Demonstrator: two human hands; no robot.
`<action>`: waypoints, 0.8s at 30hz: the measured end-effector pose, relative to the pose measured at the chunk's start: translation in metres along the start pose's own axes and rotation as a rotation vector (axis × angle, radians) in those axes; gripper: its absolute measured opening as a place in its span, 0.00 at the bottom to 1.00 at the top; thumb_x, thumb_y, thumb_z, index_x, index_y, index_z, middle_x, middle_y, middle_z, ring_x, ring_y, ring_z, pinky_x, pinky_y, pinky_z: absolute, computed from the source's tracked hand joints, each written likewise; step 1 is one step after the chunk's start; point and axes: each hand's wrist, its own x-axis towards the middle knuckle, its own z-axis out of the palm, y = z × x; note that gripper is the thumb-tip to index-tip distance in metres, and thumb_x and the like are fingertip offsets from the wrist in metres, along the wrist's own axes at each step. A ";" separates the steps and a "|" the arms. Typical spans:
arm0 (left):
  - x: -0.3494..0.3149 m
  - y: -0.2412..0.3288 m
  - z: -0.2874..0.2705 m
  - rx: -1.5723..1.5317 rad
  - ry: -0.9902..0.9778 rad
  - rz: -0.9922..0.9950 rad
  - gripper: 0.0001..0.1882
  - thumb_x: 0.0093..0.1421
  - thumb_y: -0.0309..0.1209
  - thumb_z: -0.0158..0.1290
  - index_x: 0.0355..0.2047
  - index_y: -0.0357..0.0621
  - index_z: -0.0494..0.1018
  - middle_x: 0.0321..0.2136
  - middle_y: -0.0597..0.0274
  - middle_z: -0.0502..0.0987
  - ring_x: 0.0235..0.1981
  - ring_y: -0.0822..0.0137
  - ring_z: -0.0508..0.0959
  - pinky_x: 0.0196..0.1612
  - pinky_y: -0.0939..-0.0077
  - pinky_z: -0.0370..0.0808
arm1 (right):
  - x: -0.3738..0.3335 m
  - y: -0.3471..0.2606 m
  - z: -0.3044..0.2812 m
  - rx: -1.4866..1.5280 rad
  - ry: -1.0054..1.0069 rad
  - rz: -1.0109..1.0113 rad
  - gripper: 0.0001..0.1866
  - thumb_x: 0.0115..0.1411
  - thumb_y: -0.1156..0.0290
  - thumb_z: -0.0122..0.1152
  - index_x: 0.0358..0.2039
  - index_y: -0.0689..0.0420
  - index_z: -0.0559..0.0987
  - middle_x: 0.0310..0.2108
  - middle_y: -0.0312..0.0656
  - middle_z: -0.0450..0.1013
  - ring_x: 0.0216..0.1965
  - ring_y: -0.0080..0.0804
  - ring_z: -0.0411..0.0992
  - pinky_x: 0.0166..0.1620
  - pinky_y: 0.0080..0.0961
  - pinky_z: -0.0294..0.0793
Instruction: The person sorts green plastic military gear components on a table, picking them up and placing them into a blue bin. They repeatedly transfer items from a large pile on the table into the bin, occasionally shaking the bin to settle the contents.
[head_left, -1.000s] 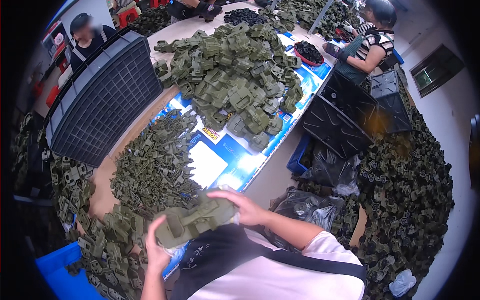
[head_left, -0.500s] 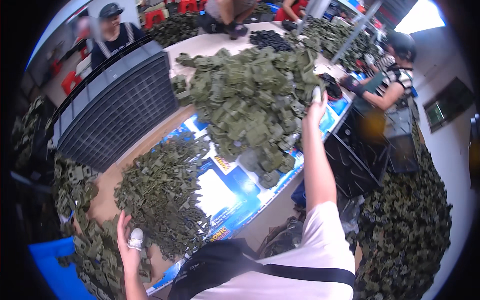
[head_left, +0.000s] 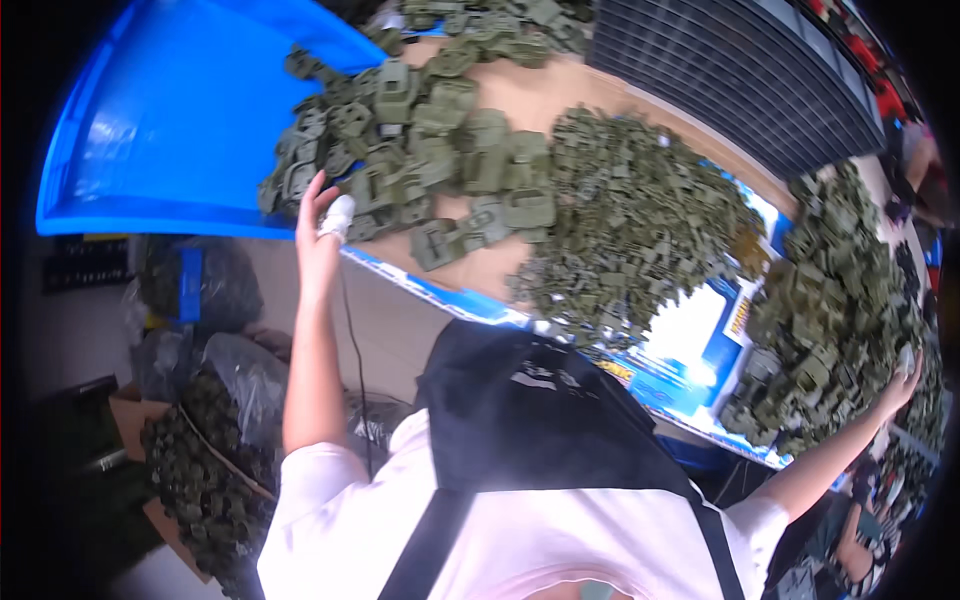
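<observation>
My left hand (head_left: 318,240) is raised at the near edge of a loose pile of larger olive-green moulded plastic parts (head_left: 435,165). Its fingers are stretched, with a white wrapping on the thumb, and nothing shows in it. Far to the right, my right hand (head_left: 902,382) reaches to the side of a heap of olive-green plastic parts (head_left: 815,310). Fingers extended, it appears to hold nothing; a white covering shows on one digit. Between the hands lies a dense mound of small olive-green pieces (head_left: 630,215).
A blue tray (head_left: 200,120) stands at the left, touching the larger parts. Behind the mound is a black gridded crate (head_left: 730,75). Clear plastic bags (head_left: 240,370) and a carton of dark green parts (head_left: 205,460) lie below left. Another person (head_left: 860,535) is at lower right.
The view has swung left, bringing the blue tray into fuller sight. My left hand is now beside the larger parts; my right hand stays at the big heap's edge.
</observation>
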 end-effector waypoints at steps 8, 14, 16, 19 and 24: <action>0.078 -0.039 0.087 0.878 -0.388 0.466 0.53 0.37 0.41 0.64 0.62 0.56 0.46 0.53 0.50 0.64 0.58 0.52 0.59 0.58 0.41 0.46 | -0.288 -0.251 0.155 0.309 -0.912 0.344 0.19 0.53 0.79 0.47 0.47 0.58 0.72 0.45 0.42 0.70 0.45 0.30 0.68 0.49 0.23 0.65; 0.095 -0.022 0.076 -0.113 -0.393 0.225 0.37 0.46 0.31 0.61 0.53 0.46 0.53 0.44 0.53 0.68 0.43 0.64 0.72 0.41 0.71 0.73 | -0.341 -0.294 0.165 0.473 -0.962 0.506 0.22 0.51 0.80 0.55 0.49 0.59 0.70 0.43 0.42 0.70 0.45 0.30 0.69 0.47 0.24 0.66; 0.071 0.011 0.079 -0.421 -0.213 0.026 0.32 0.52 0.25 0.56 0.53 0.46 0.52 0.45 0.55 0.67 0.42 0.65 0.72 0.41 0.73 0.73 | -0.341 -0.321 0.182 0.542 -0.926 0.430 0.21 0.52 0.77 0.56 0.49 0.58 0.71 0.46 0.43 0.70 0.46 0.33 0.69 0.48 0.27 0.67; 0.009 0.038 0.128 -0.649 -0.212 -0.029 0.30 0.55 0.24 0.52 0.55 0.51 0.50 0.49 0.57 0.64 0.46 0.66 0.69 0.46 0.71 0.70 | -0.349 -0.375 0.232 0.619 -0.863 0.152 0.40 0.49 0.65 0.63 0.61 0.52 0.53 0.60 0.47 0.54 0.59 0.40 0.56 0.56 0.34 0.61; -0.098 0.062 0.159 -0.750 -0.600 0.139 0.56 0.42 0.22 0.62 0.63 0.52 0.33 0.48 0.50 0.62 0.49 0.60 0.68 0.53 0.69 0.64 | -0.358 -0.375 0.246 0.366 -0.824 0.125 0.51 0.41 0.78 0.61 0.63 0.56 0.41 0.56 0.58 0.54 0.57 0.52 0.55 0.56 0.36 0.58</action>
